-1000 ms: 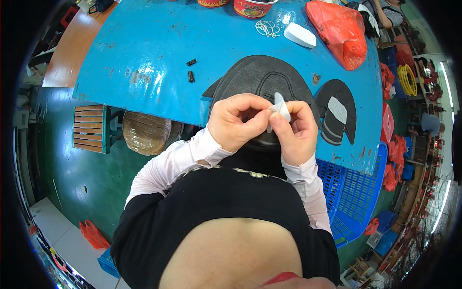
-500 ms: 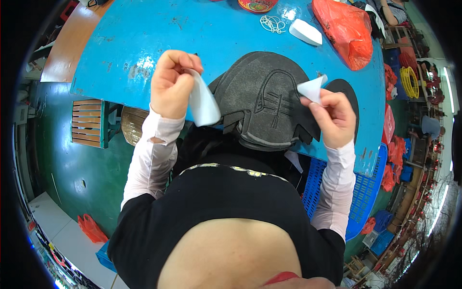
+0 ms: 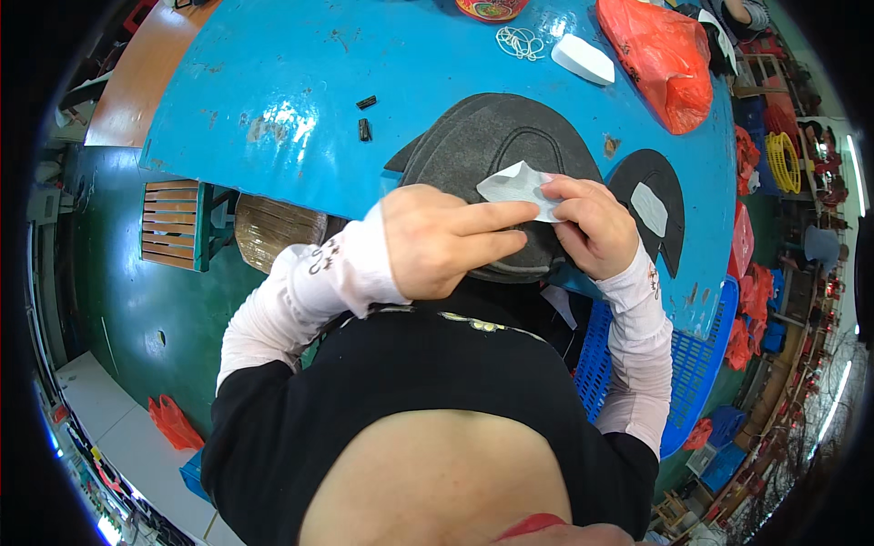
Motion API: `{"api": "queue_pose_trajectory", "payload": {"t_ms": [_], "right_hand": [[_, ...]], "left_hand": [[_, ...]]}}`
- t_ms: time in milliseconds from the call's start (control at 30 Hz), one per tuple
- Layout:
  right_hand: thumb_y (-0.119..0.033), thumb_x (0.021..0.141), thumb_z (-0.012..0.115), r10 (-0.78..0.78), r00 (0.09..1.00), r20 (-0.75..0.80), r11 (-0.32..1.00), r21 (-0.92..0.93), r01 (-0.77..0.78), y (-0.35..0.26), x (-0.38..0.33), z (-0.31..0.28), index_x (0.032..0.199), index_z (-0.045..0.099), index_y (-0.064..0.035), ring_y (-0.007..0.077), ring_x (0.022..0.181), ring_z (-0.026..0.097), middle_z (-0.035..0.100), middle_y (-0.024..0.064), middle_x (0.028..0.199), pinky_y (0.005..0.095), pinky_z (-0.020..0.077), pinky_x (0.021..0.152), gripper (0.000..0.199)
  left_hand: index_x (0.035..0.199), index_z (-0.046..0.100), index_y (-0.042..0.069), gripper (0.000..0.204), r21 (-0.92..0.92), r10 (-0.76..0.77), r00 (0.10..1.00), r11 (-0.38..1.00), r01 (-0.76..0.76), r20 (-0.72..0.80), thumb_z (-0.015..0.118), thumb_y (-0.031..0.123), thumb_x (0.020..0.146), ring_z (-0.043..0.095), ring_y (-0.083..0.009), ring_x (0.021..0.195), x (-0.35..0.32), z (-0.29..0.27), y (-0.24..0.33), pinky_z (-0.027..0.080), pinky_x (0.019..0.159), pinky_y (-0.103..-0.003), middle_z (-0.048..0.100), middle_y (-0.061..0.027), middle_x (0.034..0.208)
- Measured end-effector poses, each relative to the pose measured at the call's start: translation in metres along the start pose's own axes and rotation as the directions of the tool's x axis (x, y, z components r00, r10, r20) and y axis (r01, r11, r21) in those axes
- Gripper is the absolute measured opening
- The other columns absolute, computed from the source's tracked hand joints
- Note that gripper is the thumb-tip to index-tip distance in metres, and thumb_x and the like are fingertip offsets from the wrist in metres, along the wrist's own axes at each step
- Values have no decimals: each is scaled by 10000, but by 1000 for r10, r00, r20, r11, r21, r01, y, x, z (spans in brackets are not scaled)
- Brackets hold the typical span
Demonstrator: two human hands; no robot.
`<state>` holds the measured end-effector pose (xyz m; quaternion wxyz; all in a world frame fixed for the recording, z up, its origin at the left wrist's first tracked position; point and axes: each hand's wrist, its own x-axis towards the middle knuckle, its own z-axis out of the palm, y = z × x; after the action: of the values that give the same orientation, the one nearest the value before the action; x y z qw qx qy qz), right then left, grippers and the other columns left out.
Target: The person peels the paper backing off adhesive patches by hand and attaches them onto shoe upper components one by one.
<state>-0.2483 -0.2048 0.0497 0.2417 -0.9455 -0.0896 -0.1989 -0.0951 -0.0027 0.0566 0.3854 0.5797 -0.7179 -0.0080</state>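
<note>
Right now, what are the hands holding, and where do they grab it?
The right hand pinches a small white patch by its right edge, over the grey felt piece. The left hand's fingers reach toward it, holding nothing visible.

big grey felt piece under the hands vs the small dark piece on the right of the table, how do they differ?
The big grey felt piece is much larger and lies under both hands; the small dark piece lies apart, untouched. The white patch on the big one is half loose, pinched by the right hand beside the left hand; the small one's patch lies flat. Both are arched shapes on the blue table.
</note>
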Motion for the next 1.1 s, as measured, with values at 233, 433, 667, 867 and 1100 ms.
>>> {"api": "queue_pose_trajectory", "payload": {"t_ms": [233,433,667,867,1100], "right_hand": [[73,643,662,-1,1000,26,998,69,0,4,-4,-2,850,553,-31,305,968,626,629,126,1030,371,492,824,256],[-22,620,710,26,1000,-1,1000,9,-26,-6,-1,-5,871,563,-36,321,993,612,623,129,1026,394,478,850,291],[-467,804,594,139,979,-149,946,-271,-176,-23,-14,-4,989,586,-47,361,1111,534,589,137,1130,468,361,961,459],[-765,723,437,460,886,62,750,-561,-350,-49,5,49,1404,299,-43,352,1338,278,318,165,1442,603,185,1032,1002],[-805,704,383,540,841,42,698,-580,-420,-61,2,31,1418,247,-11,363,1357,240,279,186,1458,616,159,1037,1076]], "left_hand": [[927,636,36,271,93,-15,994,996,5,108,614,27,657,638,-214,633,13,17,-7,510,532,-324,611,-96,1089],[965,639,42,308,185,-108,990,979,89,96,616,22,659,640,-238,621,7,16,-10,514,547,-324,613,-106,1096],[1029,638,62,364,200,-127,989,974,110,76,615,31,667,635,-218,597,-1,11,-16,506,522,-309,603,-126,1145],[1107,619,70,452,279,-185,976,949,146,118,613,30,657,621,-183,568,-9,13,-16,498,520,-294,596,-102,1186],[1112,625,60,468,324,-199,974,933,154,109,585,-9,650,625,-174,597,-32,-6,-21,505,556,-298,609,-82,1177]]}}
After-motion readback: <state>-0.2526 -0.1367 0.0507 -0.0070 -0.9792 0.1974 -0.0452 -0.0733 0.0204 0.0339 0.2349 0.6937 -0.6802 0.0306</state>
